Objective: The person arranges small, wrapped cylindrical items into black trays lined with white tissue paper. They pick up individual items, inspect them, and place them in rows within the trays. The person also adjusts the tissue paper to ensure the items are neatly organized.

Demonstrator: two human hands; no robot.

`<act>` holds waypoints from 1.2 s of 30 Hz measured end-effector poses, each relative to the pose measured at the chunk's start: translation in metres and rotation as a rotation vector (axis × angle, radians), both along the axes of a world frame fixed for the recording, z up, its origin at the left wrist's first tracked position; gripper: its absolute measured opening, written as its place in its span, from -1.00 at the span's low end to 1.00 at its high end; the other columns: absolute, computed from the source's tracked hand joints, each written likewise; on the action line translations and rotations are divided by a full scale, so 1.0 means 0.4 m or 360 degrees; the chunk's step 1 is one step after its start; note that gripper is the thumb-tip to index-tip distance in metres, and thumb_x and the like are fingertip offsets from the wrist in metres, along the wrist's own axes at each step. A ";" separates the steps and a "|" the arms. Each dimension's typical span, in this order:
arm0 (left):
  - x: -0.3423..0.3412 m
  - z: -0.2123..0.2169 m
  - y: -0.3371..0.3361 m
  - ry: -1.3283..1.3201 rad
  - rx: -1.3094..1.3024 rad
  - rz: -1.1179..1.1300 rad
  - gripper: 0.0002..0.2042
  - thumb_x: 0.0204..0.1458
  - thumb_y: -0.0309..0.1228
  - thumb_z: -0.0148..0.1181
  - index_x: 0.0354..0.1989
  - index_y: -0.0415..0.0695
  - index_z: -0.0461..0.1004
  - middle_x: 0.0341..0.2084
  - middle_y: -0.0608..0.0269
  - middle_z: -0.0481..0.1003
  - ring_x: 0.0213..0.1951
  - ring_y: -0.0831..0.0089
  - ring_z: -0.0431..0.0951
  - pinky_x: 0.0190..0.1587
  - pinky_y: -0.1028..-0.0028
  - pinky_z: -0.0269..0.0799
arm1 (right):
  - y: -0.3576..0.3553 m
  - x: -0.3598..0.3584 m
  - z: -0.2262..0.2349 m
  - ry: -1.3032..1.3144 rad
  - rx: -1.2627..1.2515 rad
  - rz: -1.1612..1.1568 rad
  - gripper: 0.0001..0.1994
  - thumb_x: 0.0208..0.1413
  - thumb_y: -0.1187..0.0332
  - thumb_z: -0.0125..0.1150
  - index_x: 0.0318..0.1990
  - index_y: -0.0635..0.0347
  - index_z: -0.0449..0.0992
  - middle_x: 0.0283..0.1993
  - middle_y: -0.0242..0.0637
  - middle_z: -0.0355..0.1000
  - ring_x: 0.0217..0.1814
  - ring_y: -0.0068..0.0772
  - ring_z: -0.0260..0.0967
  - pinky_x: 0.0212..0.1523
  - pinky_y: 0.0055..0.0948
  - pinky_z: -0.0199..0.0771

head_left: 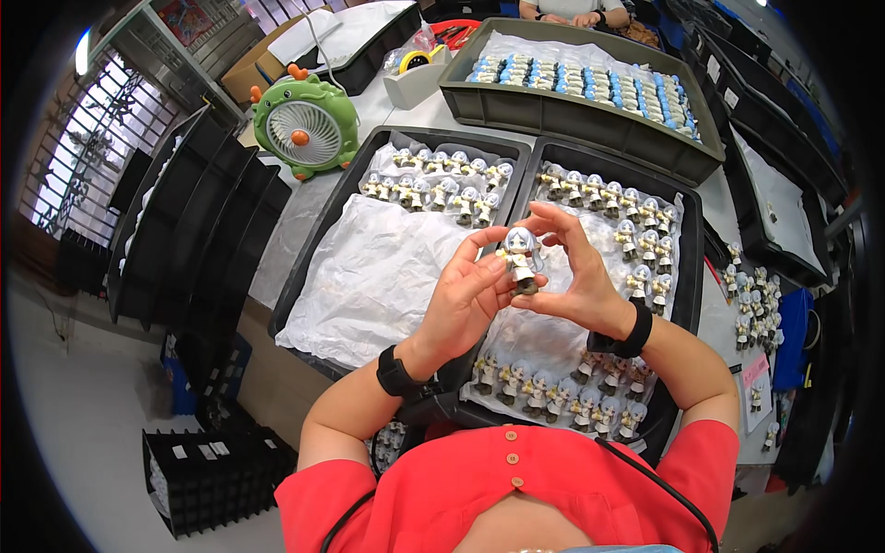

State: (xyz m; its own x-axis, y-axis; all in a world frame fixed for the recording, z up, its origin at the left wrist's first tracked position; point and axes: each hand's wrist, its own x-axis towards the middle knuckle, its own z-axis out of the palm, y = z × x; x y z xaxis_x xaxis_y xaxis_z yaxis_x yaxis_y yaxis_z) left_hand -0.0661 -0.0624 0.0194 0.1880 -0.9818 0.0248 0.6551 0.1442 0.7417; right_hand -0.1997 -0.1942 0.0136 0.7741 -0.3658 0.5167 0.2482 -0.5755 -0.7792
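A small figurine (520, 263) with pale silver hair, a white coat and dark feet is held upright above two black trays. My left hand (466, 293) pinches it from the left side with thumb and fingers. From the right, my right hand (583, 281) curves round it, the thumb at its feet and the fingers near its head. Beneath my hands, the right tray (687, 276) carries rows of similar figurines on white paper. Bare white liner (369, 267) covers most of the left tray (304, 267), with figurines in rows at its far end.
A green fan (304, 127) stands at the far left, beside stacked black trays (203, 221). Behind the trays sits a grey-green crate (572, 115) of blue-and-white pieces. More figurines (758, 309) stand at the right near a blue object (793, 341). Another person's hands (581, 18) show at the back.
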 end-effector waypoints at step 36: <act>-0.007 -0.005 -0.010 0.0153 -0.0017 -0.0264 -0.49 0.27 -0.08 -0.29 0.27 -0.17 0.02 0.15 0.14 0.22 0.15 0.21 0.31 0.12 0.26 0.30 | -0.007 0.000 0.005 0.0259 0.0108 0.0221 -0.26 -0.24 0.41 0.45 0.20 0.12 0.25 0.06 -0.29 0.29 0.03 -0.39 0.28 0.00 -0.42 0.37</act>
State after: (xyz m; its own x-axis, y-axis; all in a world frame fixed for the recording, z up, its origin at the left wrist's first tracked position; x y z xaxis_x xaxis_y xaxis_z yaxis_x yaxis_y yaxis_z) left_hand -0.0688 -0.0663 0.0172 0.0255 -0.9994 0.0249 0.7385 0.0357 0.6733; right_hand -0.1996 -0.1970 0.0154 0.8906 -0.2793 0.3589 0.1894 -0.4897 -0.8511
